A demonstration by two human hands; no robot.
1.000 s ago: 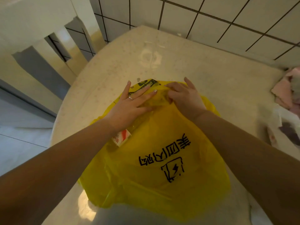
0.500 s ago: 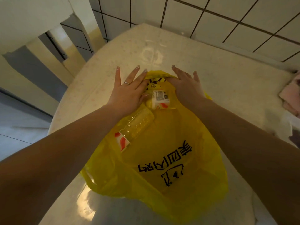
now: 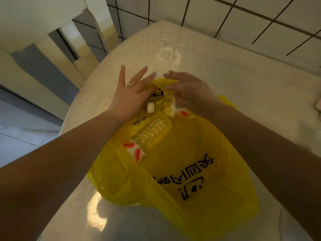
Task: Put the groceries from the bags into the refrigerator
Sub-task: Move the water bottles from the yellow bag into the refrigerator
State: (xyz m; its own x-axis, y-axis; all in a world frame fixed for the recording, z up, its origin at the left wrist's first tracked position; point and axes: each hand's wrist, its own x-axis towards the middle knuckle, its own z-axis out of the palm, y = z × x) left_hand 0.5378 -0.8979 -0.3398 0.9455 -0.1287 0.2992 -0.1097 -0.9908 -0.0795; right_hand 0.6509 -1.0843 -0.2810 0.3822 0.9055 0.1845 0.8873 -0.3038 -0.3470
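Two clear bottles (image 3: 152,134) lie in the mouth of the yellow bag (image 3: 199,171) on the worktop (image 3: 225,70). Left hand (image 3: 129,98) presses the rim, fingers spread; right hand (image 3: 192,93) is blurred, grip unclear. Bottles look light, smooth, slippery; best held around the body.

The bag (image 3: 182,153) is thin, glossy yellow plastic. The bottle (image 3: 152,134) is clear ribbed plastic. The surface (image 3: 243,87) looks smooth and shiny.

The person is wearing no sleeves, both forearms showing bare; the left hand (image 3: 129,100) is wearing a thin silver ring (image 3: 130,85), and the right hand (image 3: 194,94) is showing blurred
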